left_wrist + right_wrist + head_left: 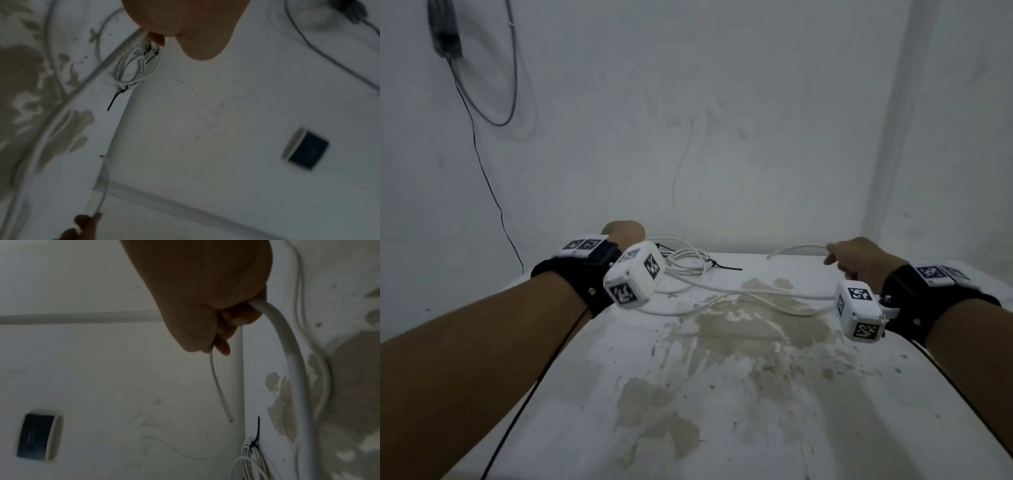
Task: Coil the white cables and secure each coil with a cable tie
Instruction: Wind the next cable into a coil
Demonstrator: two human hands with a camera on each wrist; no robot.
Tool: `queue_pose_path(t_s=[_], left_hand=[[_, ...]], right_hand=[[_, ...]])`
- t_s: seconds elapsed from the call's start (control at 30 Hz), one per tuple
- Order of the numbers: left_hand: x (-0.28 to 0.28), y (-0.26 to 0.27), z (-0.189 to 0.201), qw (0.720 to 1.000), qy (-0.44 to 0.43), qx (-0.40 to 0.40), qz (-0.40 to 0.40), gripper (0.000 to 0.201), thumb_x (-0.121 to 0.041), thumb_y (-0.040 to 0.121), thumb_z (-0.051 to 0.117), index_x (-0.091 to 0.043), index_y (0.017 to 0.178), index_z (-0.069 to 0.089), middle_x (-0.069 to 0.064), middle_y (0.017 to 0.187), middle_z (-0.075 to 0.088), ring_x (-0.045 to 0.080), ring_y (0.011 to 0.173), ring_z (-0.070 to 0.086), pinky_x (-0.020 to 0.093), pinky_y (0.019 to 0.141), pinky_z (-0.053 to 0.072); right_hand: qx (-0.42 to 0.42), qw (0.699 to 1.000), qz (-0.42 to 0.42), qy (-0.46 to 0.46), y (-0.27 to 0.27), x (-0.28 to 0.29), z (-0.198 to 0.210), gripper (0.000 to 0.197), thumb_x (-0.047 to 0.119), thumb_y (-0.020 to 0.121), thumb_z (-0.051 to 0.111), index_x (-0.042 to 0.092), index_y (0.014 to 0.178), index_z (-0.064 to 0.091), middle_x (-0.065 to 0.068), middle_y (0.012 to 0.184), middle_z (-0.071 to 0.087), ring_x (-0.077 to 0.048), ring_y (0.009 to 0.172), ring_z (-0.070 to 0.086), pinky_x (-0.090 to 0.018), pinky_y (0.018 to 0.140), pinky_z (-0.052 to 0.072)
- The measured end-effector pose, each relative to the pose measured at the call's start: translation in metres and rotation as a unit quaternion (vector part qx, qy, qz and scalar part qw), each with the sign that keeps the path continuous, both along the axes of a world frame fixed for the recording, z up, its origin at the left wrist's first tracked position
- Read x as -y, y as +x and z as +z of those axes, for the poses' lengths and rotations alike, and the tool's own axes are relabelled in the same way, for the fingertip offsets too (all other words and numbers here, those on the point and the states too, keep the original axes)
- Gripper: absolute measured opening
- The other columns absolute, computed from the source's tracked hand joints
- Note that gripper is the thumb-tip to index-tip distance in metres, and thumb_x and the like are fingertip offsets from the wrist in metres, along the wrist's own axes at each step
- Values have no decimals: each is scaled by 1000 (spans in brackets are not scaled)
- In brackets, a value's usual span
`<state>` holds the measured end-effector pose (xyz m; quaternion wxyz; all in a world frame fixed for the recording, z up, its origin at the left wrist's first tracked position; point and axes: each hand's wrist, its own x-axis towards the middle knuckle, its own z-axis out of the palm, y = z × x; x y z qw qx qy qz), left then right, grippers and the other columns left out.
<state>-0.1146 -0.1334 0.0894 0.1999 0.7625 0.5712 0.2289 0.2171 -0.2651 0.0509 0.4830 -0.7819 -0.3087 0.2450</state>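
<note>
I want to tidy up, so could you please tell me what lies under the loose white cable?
The loose white cable lies across the stained table. Its far end is hidden in the right hand.

Dim, flat, greyish light; blurred, noisy wrist views; wide-angle edge distortion

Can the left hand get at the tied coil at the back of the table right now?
Probably yes: the left hand is beside the tied coil, nothing lies between them, though its fingers already pinch something there.

Head view overhead; wrist views close, sharing table (756,394).
</note>
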Motion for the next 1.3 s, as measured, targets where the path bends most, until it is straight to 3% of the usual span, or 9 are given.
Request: queue_pose_path(t_s=[0.13,0.3,0.53,0.67,0.77,0.93,1.13,1.23,1.3], left_hand=[[1,14,12,978,-145,132,-77,25,-8,103,41,-5,87,60,3,67,46,12,50,30,18,36,24],[18,12,51,958,-80,3,-276,28,-17,103,48,-20,103,76,-7,65,55,11,54,32,26,51,20],[35,-5,102,914,-44,30,-402,31,-15,105,42,-21,112,72,-2,69,45,11,56,23,20,48,20],[30,-19,112,905,-42,46,-421,32,-14,105,39,-13,116,69,-2,68,44,20,62,17,26,52,17],[21,-22,106,910,-23,74,-406,31,-14,106,39,-11,113,68,-4,67,45,15,59,21,25,51,16],[-1,-21,86,945,29,131,-299,29,-16,106,43,-7,107,71,-3,67,50,8,51,30,17,43,23],[-18,-11,51,972,46,138,-186,27,-18,104,47,-8,99,71,0,72,52,11,54,39,21,48,37],[-20,-2,36,968,5,157,-195,26,-16,104,47,-2,102,69,3,73,52,12,55,48,25,53,53],[-19,8,26,962,-33,161,-218,25,-15,104,47,-2,104,68,5,75,54,12,55,54,34,67,58]], right_hand=[[-165,970,144,104,-28,-19,3,30,25,106,40,5,98,61,7,46,25,-6,35,20,-15,34,18],[-338,878,227,250,-72,-37,34,23,21,105,38,12,92,55,6,52,28,-6,37,21,-15,31,17],[-307,843,318,306,-137,-55,42,40,57,71,67,24,93,64,9,53,18,-5,40,14,-17,33,14],[-317,811,395,294,-148,-68,25,93,73,54,68,17,128,60,10,50,24,-1,38,17,-16,32,17],[-335,789,435,277,-153,-74,15,79,72,54,73,12,106,70,11,48,26,0,37,18,-14,32,17],[-341,842,328,258,-153,-85,8,36,37,96,57,14,68,58,7,48,25,-4,34,17,-16,34,11],[-201,957,31,207,-102,-87,12,33,36,95,64,7,81,60,-2,50,35,-13,31,30,-18,35,28],[-103,985,-28,137,-64,-82,7,44,45,95,60,4,111,68,-6,68,52,-20,53,49,-29,51,45],[-67,991,-58,99,-47,-76,2,50,49,94,58,5,116,67,-8,82,60,-20,61,52,-26,55,43]])
